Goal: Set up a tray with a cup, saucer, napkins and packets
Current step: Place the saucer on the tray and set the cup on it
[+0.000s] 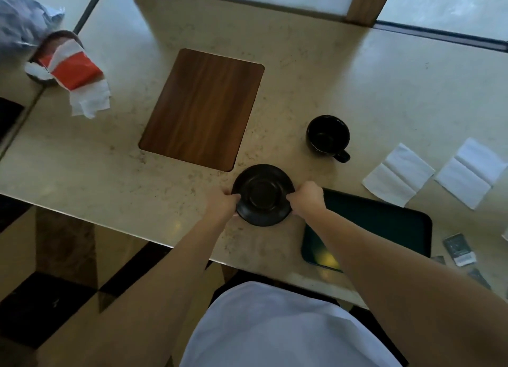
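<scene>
Both hands had a grip on the black saucer [263, 195], left hand [221, 201] and right hand [307, 197] pinching opposite rims, just beside the dark tray [398, 218] on the bench [357, 91]. Glazed ceramic probably: stiff, slick, chippable, so rim holds made sense.

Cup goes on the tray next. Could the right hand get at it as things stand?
Probably yes, once it lets go: the right hand now grips the saucer along with the left hand. The cup stands upright beyond it, bare counter between.
</scene>
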